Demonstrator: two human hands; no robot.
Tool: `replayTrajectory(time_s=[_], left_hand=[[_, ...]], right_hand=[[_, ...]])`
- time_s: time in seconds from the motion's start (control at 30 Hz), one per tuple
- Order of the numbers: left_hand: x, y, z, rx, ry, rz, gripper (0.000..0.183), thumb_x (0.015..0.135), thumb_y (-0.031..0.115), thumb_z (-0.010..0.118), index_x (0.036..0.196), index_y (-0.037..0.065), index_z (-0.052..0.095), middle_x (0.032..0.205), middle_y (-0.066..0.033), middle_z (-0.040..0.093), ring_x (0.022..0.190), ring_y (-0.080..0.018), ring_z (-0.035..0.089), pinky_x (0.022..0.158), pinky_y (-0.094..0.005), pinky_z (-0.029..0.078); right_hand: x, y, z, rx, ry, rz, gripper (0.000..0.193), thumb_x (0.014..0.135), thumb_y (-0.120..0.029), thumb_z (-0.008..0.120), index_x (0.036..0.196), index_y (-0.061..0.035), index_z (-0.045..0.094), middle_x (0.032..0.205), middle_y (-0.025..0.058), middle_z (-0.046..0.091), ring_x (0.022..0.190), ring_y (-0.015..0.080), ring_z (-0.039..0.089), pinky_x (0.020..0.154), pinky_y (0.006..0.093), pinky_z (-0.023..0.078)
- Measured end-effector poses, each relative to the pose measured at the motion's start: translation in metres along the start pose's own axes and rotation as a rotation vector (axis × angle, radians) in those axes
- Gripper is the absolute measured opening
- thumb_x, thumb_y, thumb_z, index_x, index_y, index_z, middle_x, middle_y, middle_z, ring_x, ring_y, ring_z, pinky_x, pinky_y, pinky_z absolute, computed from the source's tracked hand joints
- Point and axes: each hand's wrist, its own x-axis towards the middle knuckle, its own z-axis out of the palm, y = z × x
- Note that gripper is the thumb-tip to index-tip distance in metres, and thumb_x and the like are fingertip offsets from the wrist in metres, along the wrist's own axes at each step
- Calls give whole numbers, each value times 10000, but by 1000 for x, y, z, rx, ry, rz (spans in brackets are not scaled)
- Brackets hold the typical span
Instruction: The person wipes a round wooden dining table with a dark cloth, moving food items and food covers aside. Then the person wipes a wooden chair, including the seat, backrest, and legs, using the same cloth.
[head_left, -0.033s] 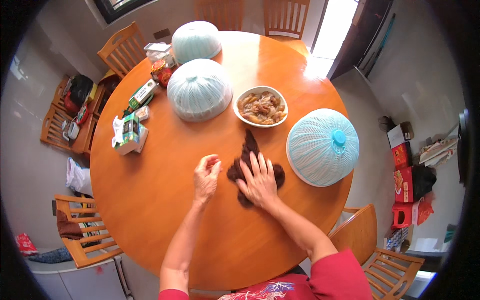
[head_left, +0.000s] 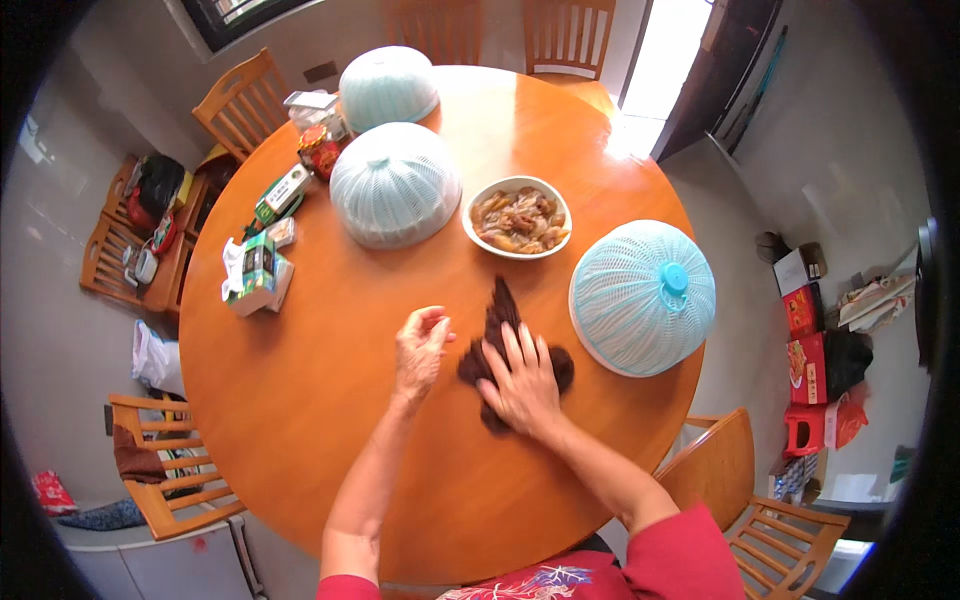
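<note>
Right hand (head_left: pixel 520 385) flat, fingers spread, pressing a dark brown cloth (head_left: pixel 500 320) onto the round orange worktop (head_left: pixel 330 400), near the front edge. Left hand (head_left: pixel 420 345) just beside it, loosely curled, holding nothing I can make out. Looks like mid-wipe. Next stroke needs steady pressure and a clear path. In the way: bowl of food (head_left: pixel 518 218) just beyond the cloth, a pale-blue mesh food cover (head_left: pixel 642 296) close on the right, 2 more covers (head_left: pixel 395 185) further back, small boxes (head_left: pixel 258 272) left.

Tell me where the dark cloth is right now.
In the head view, the dark cloth lies on the round table under the right hand, below the food bowl.
</note>
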Motion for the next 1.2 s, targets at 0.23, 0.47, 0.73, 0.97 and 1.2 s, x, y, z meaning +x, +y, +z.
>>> replayTrajectory(time_s=[0.23, 0.47, 0.73, 0.97, 1.2], left_hand=[[77, -5, 105, -591, -158, -397, 583, 960, 165, 509, 1413, 85, 151, 1199, -253, 514, 969, -331, 632, 724, -381, 554], [111, -19, 138, -648, -19, -283, 563, 842, 23, 457, 1316, 114, 167, 1192, -195, 491, 916, -338, 638, 716, -448, 572], [92, -15, 106, -497, -7, -237, 470, 857, -16, 406, 1299, 65, 269, 1195, -175, 508, 937, -314, 639, 728, -436, 597], [48, -15, 0, -369, -101, -342, 462, 871, -1, 445, 1309, 95, 335, 1104, -125, 602, 867, -252, 669, 673, -393, 603], [-10, -17, -132, -338, -160, -368, 625, 789, -37, 443, 1379, 113, 302, 1177, -128, 588, 950, -272, 665, 729, -437, 610]], right_hand=[[-136, 15, -74, 60, -368, -112, 539, 796, -467, 630, 1266, -217, 552, 1451, 105, 356, 1344, 321, 291, 1109, 484, 185], [-81, 29, -48, 114, -349, -135, 551, 783, -487, 624, 1270, -241, 550, 1449, 74, 365, 1354, 287, 289, 1100, 479, 194], [-33, 26, -26, 115, -219, -149, 567, 776, -503, 616, 1265, -221, 562, 1447, 106, 362, 1364, 309, 274, 1102, 505, 185], [-33, 27, -27, 91, -215, -169, 593, 768, -498, 634, 1278, -209, 541, 1454, 115, 339, 1359, 326, 262, 1102, 507, 184], [3, 25, -12, 56, -158, -169, 553, 796, -448, 609, 1284, -201, 529, 1431, 123, 361, 1342, 331, 279, 1087, 517, 213]])
